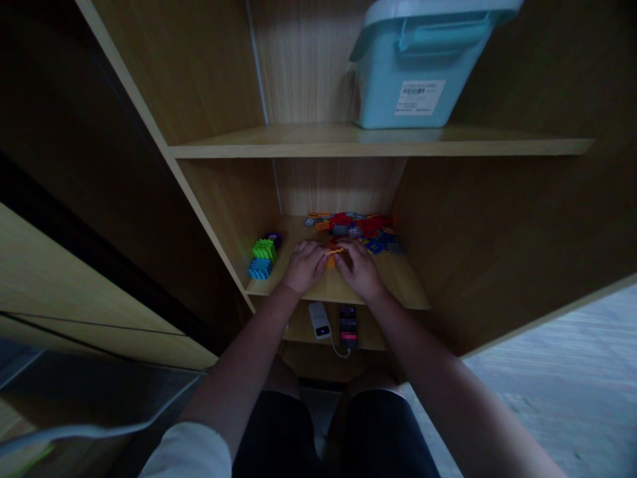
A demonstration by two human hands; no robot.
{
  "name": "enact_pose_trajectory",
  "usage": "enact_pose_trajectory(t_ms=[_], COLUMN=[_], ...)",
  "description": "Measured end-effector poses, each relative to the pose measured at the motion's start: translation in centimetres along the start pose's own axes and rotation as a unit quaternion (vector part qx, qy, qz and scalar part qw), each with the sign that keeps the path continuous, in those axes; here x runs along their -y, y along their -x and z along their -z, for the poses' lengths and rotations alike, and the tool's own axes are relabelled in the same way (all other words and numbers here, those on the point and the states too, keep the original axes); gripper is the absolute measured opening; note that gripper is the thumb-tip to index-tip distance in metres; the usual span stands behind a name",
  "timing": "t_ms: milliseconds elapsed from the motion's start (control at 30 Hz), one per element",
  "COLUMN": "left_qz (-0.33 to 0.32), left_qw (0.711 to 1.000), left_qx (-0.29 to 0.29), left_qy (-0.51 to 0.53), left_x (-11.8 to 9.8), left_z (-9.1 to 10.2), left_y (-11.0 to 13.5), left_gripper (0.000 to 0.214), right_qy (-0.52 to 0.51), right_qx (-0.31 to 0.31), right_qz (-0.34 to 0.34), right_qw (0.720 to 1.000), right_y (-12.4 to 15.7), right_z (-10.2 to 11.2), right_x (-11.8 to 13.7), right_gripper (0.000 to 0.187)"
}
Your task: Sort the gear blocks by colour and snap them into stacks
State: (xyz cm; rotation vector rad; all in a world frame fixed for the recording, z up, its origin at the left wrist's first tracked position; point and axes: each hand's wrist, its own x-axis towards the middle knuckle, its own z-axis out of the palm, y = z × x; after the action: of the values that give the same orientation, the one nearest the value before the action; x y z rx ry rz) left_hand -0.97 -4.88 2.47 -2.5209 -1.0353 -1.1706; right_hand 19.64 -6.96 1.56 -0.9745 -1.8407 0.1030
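My left hand and my right hand meet over the middle shelf, fingers closed on orange interlocking puzzle pieces between them. Some of the orange is hidden behind my fingers. Just behind my hands spreads a loose pile of flat puzzle pieces in red, blue, grey and orange. To the left, by the side wall, a light-blue cube and a green cube of the same kind of pieces stand in a row. A dark purple piece lies behind them.
A light-blue lidded bin stands on the upper shelf. On the shelf below my hands, a white power bank is cabled to a phone. The cabinet's side panels bound the space. A pale cable runs at lower left.
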Motion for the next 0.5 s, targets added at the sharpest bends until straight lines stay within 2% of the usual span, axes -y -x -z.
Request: enact_pose_trajectory(t_ms=[233, 500], left_qz=[0.003, 0.013], left_qw=[1.000, 1.000], left_qx=[-0.006, -0.024], left_qy=[0.006, 0.010], left_x=[0.0, -0.1], left_z=[0.0, 0.0], left_y=[-0.1, 0.0], left_gripper=[0.024, 0.022], right_qy=[0.013, 0.011], right_qx=[-0.002, -0.004], right_qz=[0.011, 0.001], right_qw=[1.000, 1.000], right_y=[0.1, 0.4], right_z=[0.1, -0.3], right_x=[0.1, -1.0], right_gripper=[0.026, 0.018])
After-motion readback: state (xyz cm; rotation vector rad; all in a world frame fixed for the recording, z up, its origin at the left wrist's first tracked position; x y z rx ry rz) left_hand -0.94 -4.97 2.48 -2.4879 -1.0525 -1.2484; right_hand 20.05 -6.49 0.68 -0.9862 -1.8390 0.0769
